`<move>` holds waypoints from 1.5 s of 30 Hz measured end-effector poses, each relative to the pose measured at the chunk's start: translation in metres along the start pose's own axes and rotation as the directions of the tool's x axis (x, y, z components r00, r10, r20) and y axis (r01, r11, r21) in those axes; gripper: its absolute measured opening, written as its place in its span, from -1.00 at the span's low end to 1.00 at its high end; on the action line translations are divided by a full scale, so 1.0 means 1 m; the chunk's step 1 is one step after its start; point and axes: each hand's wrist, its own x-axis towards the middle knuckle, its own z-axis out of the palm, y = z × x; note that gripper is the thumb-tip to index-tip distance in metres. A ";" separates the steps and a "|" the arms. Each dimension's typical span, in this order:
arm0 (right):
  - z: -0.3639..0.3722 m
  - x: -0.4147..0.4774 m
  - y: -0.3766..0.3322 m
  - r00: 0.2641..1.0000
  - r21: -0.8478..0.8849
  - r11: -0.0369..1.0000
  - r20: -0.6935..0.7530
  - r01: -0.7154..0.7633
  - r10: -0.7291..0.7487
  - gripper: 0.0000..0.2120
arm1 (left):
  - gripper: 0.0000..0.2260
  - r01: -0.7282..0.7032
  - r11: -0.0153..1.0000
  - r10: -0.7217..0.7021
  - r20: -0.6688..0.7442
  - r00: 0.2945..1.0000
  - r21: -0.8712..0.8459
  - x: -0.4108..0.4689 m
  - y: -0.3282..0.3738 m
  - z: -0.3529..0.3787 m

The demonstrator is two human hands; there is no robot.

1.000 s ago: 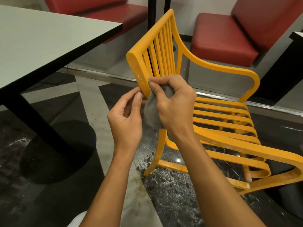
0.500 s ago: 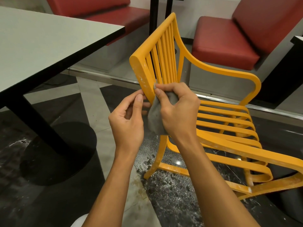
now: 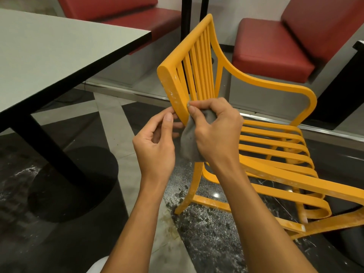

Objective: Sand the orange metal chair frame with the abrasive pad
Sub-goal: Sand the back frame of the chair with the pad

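The orange metal chair frame stands on the dark speckled floor, to the right of a grey table and in front of red bench seats. The right hand is closed around the grey abrasive pad, and its fingertips press the pad against the inner face of the near backrest upright, just below the slats. Part of the pad hangs loose beneath the hand. The left hand is partly curled and holds nothing; its fingertips touch the outer edge of the same upright, opposite the pad. White scuff marks show on the upright above both hands.
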 end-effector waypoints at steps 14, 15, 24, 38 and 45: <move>0.008 0.011 -0.008 0.989 -0.066 0.989 -0.046 0.134 -0.137 -0.95 | -0.78 -0.007 1.000 0.007 -0.020 1.000 0.018 -0.001 0.001 0.000; 0.011 0.016 -0.014 0.988 -0.056 0.988 -0.057 0.142 -0.146 -0.95 | -0.78 -0.010 1.000 0.011 -0.027 1.000 0.023 -0.002 0.003 0.001; 0.000 -0.011 0.006 0.992 -0.090 0.989 -0.025 0.118 -0.121 -0.95 | -0.78 -0.014 0.999 0.014 0.011 1.000 0.048 0.000 0.003 -0.002; 0.009 0.002 -0.008 0.989 0.010 0.989 -0.034 0.147 -0.146 -0.94 | -0.76 -0.048 0.999 0.048 0.001 0.999 0.001 0.003 0.014 -0.001; 0.022 0.030 -0.035 0.972 0.053 0.974 -0.090 0.221 -0.215 -0.95 | -0.76 -0.018 1.000 0.018 -0.025 1.000 -0.021 0.003 0.016 -0.002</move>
